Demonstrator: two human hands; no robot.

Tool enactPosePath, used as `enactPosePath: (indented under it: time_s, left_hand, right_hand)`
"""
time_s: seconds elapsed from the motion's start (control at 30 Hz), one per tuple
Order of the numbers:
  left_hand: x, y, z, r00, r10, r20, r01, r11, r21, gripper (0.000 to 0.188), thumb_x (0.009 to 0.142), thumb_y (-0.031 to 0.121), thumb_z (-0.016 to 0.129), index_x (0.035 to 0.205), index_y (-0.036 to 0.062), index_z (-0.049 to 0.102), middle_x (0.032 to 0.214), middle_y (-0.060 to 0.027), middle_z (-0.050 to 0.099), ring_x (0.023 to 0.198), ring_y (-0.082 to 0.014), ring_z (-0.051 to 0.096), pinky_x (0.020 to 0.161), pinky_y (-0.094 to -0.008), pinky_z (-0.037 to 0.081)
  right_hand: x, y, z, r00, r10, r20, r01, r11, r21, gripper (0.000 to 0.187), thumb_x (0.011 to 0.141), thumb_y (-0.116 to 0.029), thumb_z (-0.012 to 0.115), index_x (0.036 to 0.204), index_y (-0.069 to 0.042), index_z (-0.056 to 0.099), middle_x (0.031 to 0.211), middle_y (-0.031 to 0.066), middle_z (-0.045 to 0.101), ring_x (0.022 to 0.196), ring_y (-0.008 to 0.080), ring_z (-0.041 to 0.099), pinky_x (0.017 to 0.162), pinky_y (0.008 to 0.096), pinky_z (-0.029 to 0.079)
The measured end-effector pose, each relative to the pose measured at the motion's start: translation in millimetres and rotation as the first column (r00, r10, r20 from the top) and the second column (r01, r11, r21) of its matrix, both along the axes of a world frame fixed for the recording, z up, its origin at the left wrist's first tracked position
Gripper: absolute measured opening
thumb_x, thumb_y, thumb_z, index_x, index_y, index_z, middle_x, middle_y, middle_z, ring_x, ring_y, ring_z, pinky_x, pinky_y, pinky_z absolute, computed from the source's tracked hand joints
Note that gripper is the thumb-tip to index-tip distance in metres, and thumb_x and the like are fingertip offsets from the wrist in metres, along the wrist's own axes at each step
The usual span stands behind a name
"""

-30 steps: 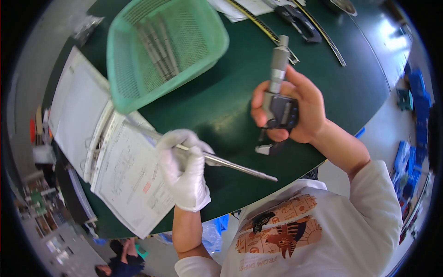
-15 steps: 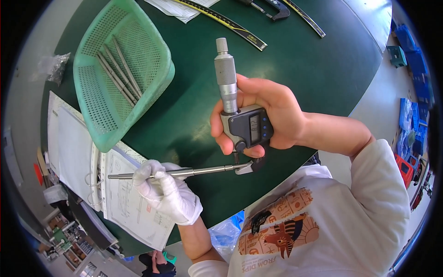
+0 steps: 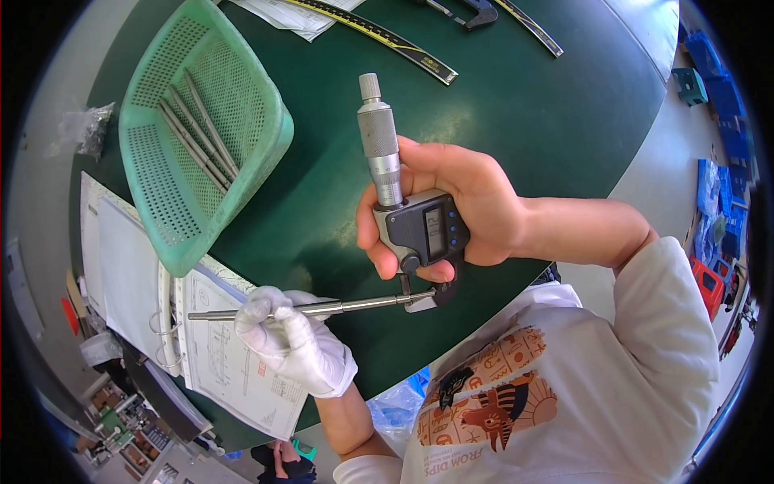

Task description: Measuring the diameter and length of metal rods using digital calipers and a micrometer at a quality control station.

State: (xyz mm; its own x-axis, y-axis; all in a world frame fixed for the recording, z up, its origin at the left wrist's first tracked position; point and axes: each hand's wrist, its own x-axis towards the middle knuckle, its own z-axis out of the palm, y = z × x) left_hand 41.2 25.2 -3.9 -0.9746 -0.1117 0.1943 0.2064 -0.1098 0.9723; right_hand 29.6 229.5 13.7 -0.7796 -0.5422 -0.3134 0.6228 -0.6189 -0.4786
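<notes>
My right hand (image 3: 472, 198), bare, is wrapped round a digital micrometer (image 3: 419, 231) with a dark display body and a silver thimble pointing away from me. White-gloved, my left hand (image 3: 294, 343) pinches a slender stepped metal rod (image 3: 363, 305) lying nearly level. The rod's right end sits in the gap of the micrometer's frame, by the measuring faces; whether both faces touch it is too small to tell. Its left end sticks out past my gloved fingers, above a drawing sheet in a ring binder (image 3: 234, 363).
A green perforated basket (image 3: 278, 133) with several metal rods (image 3: 197, 137) stands at the far left. Two black-and-yellow rulers (image 3: 379, 36) and another micrometer (image 3: 476, 14) lie at the table's far side. Left of the basket is a clear plastic bag (image 3: 85, 129).
The micrometer has shifted slightly left and tilted a little, its thimble leaning further left. The rod's right end is slightly lower, still in the micrometer's gap. Both hands keep their hold.
</notes>
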Motion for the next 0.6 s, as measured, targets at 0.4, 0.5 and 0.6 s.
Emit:
enactPosePath:
  time_s: [0.4,0.5,0.6]
  left_hand:
    - [1.6,-4.6,-4.7,0.999,-0.044,0.002,0.044,0.998,-0.035,0.022,0.080,0.001,0.049,0.102,0.0059,0.045,0.090,-0.0034,0.042,0.074,-0.0105,0.041,0.060,-0.0219,0.041]
    - [1.6,-6.8,-5.0,0.997,-0.082,-0.011,0.081,0.996,-0.038,0.022,0.081,0.001,0.047,0.102,0.0049,0.044,0.092,-0.0032,0.042,0.075,-0.0106,0.041,0.060,-0.0218,0.040]
    - [1.9,-8.7,-6.4,0.994,-0.108,-0.016,0.107,0.992,-0.061,0.022,0.082,0.001,0.046,0.103,0.0044,0.044,0.093,-0.0031,0.042,0.077,-0.0109,0.041,0.060,-0.0216,0.039]
  right_hand:
    - [-0.4,-2.4,-2.9,0.997,-0.017,-0.072,0.024,0.995,0.093,0.065,0.082,-0.054,0.025,0.084,0.004,0.055,0.070,0.0150,0.058,0.040,0.0133,0.045,0.036,0.0218,0.037]
    - [0.8,-1.9,-3.4,0.998,-0.018,-0.066,0.022,0.997,0.069,0.064,0.082,-0.054,0.026,0.084,0.003,0.055,0.070,0.0140,0.058,0.039,0.0130,0.045,0.036,0.0217,0.036]
    - [0.2,-2.5,-4.2,0.998,-0.008,-0.058,0.010,1.000,0.022,0.064,0.082,-0.055,0.026,0.084,0.002,0.055,0.068,0.0134,0.058,0.038,0.0129,0.044,0.036,0.0219,0.036]
